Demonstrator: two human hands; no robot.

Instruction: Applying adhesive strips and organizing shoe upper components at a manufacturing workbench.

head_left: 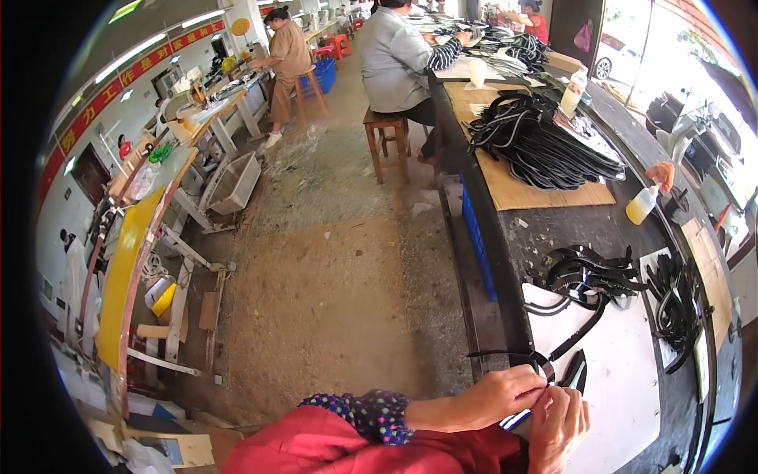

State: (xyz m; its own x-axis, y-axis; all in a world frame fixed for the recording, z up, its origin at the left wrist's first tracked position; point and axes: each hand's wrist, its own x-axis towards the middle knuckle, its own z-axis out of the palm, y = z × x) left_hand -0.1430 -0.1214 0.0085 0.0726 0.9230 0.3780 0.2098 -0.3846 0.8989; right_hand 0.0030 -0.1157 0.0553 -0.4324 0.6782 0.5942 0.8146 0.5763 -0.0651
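My left hand (499,400), with a dotted dark sleeve cuff behind it, is closed in a pinch at the near edge of the bench. Right beside it, my right hand (559,420) is also closed, its fingertips almost meeting the left ones. Between and just beyond the fingers is a thin black strap (499,353), with one end sticking out to the left; the pinched part is hidden. Another black strap (583,330) runs away from the hands toward a tangled heap of black straps (592,272). A dark pointed tool (576,371), its kind unclear, lies beside my right hand on a white board (632,371).
A second black bundle (673,304) lies right of the board. Farther along the bench are a big pile of black straps (545,146) on cardboard and a bottle of yellow liquid (642,205). A person in grey (395,63) sits on a wooden stool (385,130) at the bench.
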